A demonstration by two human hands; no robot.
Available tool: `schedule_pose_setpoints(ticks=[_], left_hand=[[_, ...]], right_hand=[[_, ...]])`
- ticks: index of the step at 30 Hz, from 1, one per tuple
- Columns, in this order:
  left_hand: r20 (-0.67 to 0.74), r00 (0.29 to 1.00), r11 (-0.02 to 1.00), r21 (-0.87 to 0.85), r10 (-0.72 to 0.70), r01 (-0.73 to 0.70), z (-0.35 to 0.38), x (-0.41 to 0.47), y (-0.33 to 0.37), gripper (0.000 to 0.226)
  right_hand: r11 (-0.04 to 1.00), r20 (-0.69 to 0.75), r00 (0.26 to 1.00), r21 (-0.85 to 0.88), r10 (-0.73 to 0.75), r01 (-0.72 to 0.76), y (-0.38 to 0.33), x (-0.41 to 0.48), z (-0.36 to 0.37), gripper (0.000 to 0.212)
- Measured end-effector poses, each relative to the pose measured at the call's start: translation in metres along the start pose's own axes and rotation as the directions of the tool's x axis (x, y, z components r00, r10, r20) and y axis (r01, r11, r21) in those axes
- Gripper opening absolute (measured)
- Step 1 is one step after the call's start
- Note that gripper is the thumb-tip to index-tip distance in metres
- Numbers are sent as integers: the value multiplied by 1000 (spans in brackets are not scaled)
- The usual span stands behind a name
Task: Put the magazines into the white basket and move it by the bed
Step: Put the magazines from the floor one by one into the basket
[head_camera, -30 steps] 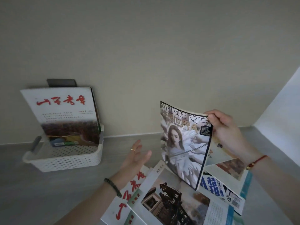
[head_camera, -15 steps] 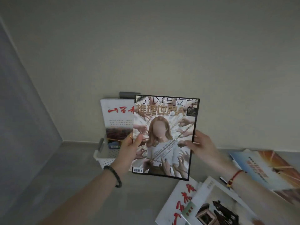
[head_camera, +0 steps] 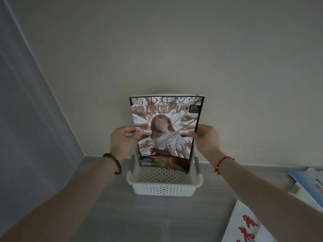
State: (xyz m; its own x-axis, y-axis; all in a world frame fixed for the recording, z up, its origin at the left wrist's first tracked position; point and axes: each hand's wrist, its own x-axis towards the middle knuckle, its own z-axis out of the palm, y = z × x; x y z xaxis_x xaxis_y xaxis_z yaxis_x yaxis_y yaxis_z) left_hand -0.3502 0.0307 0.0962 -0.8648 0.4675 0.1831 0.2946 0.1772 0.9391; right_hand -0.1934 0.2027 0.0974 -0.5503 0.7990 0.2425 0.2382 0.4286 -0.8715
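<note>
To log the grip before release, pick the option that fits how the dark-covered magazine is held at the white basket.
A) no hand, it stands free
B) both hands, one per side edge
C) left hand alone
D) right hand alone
B: the left hand grips one side edge of the magazine, the right hand the other.

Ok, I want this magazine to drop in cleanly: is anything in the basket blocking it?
Nothing visible blocks it. The left hand and right hand hold the held magazine over the white basket. A second magazine stands at its back, by the wall, with bare basket floor in front.
</note>
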Motion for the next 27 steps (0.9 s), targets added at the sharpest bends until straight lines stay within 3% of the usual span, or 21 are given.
schedule_pose_setpoints(ticks=[8,11,15,23,27], left_hand=[[-40,989,989,-5,-146,146,27,20,-67,8],[-75,981,984,12,-178,179,32,21,-78,23],[-102,978,982,35,-181,186,35,27,-85,19],[-124,975,973,113,-185,200,42,14,-80,27],[-42,982,978,91,-185,188,49,-6,-67,26]], right_hand=[[991,-24,991,6,130,-130,48,3,41,10],[984,-48,983,-18,177,-178,63,1,49,11],[971,-154,961,-25,231,-237,72,5,54,8],[969,-88,965,50,245,-242,68,-5,45,19],[976,-77,974,40,215,-213,66,-16,21,22]])
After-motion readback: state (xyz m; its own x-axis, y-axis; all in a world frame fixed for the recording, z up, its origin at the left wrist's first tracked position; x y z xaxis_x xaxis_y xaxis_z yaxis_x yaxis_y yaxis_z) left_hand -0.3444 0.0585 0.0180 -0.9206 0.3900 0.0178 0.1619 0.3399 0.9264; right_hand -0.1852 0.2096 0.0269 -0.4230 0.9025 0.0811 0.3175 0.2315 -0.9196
